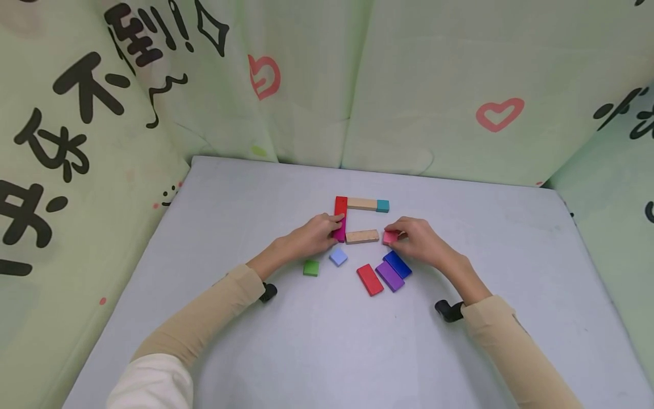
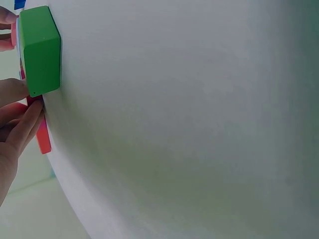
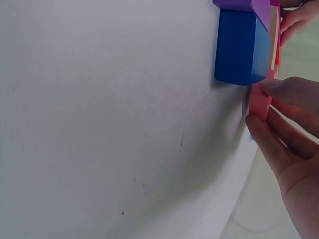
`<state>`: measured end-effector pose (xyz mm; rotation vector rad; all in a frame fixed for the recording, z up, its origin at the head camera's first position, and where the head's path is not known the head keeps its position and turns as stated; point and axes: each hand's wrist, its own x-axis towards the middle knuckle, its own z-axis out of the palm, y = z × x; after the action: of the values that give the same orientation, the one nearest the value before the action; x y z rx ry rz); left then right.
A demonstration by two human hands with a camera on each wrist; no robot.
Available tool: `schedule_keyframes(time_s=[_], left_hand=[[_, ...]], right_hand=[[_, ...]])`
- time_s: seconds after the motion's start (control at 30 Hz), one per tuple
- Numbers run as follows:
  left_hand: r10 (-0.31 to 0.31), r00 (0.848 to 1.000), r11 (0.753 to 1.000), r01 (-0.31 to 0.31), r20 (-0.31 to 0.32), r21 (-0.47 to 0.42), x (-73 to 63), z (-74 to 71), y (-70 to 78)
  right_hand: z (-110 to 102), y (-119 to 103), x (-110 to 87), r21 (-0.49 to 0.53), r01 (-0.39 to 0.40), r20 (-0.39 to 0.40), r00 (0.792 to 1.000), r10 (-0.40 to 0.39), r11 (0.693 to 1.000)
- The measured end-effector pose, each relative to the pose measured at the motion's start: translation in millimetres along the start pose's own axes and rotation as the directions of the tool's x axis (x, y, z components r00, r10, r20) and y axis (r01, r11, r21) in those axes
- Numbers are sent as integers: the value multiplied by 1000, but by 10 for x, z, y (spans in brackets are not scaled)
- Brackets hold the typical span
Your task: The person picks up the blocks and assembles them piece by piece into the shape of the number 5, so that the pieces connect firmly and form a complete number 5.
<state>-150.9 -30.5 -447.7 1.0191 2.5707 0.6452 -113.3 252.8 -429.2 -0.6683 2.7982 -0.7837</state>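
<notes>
Near the middle of the table, my left hand (image 1: 314, 236) holds a magenta block (image 1: 340, 228) between thumb and fingers. Beyond it, in line, lies a red block (image 1: 340, 203). From the red block a plain wooden block (image 1: 361, 203) runs right to a small teal block (image 1: 382, 206). A second wooden block (image 1: 361, 237) extends right from the magenta one. Just past its right end, my right hand (image 1: 419, 243) pinches a small pink block (image 1: 388, 236). The right wrist view shows thumb and fingertips on the pink block (image 3: 259, 103).
Nearer me lie a green block (image 1: 310, 268), a light blue block (image 1: 338, 257), another red block (image 1: 370, 280), a purple block (image 1: 390, 276) and a dark blue block (image 1: 397, 264). A pale printed curtain (image 1: 409, 85) hangs behind the white table (image 1: 327, 352).
</notes>
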Motion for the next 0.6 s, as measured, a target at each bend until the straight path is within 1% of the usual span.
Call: schedule_keyframes(time_s=[0.4, 0.6], left_hand=[[-10, 1000, 1000, 10, 3, -1, -4, -14, 21], [-13, 1000, 1000, 13, 3, -9, 0, -4, 8]], right_hand=[[36, 7, 55, -34, 6, 9, 1000, -5, 999], [50, -6, 68, -34, -23, 30, 999, 24, 999]])
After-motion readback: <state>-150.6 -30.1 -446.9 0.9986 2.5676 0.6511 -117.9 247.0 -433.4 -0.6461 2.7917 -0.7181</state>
